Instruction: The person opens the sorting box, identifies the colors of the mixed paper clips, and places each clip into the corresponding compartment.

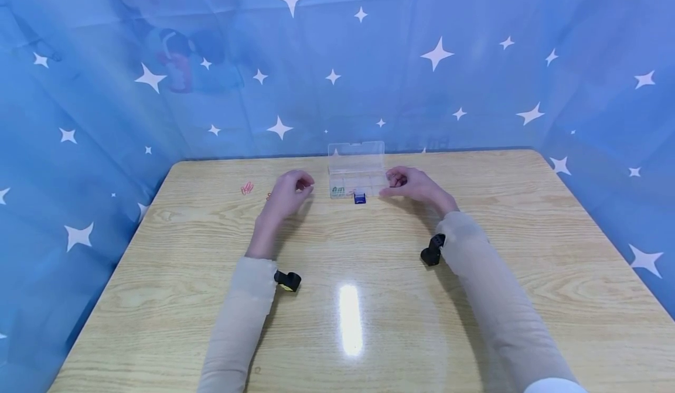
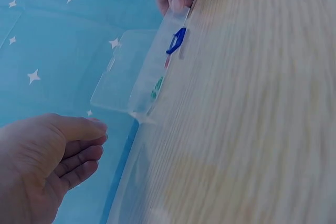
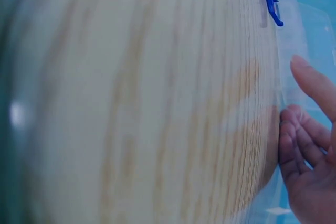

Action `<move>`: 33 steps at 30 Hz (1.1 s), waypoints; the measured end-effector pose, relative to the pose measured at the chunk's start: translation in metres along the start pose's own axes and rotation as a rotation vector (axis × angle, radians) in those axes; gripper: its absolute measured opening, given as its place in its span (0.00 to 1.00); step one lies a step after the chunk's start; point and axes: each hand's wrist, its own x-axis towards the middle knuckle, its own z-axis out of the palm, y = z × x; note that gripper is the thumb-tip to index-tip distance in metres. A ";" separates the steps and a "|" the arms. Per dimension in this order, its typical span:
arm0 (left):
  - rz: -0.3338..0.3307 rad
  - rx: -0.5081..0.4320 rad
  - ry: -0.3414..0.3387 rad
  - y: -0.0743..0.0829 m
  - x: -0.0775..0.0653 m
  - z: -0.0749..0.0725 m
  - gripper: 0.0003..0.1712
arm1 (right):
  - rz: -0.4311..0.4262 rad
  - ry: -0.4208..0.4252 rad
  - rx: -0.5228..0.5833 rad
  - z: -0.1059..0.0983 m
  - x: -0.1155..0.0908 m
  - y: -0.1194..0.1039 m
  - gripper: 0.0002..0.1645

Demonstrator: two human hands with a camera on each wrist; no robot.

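Observation:
A clear plastic compartment box (image 1: 373,187) stands near the table's far edge, its see-through lid (image 1: 355,151) raised at the back. A blue latch (image 1: 360,198) sticks out at its front. Small green pieces (image 1: 338,191) lie in the left compartment, with a bit of red beside them. My left hand (image 1: 289,192) hovers left of the box, fingers loosely bent and thumb close to the index finger; nothing shows between them in the left wrist view. At the box's right end is my right hand (image 1: 413,185), its thumb (image 3: 307,77) stretched along that end and the other fingers loosely curled.
Pink paper clips (image 1: 246,188) lie on the wooden table (image 1: 369,252) left of my left hand. A small orange-red piece (image 1: 268,196) shows just beside that hand, partly hidden. A blue curtain with white stars (image 1: 316,59) hangs right behind the table's far edge.

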 end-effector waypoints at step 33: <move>-0.154 0.087 -0.023 -0.045 -0.043 -0.057 0.13 | 0.017 -0.018 0.005 0.000 -0.001 -0.007 0.40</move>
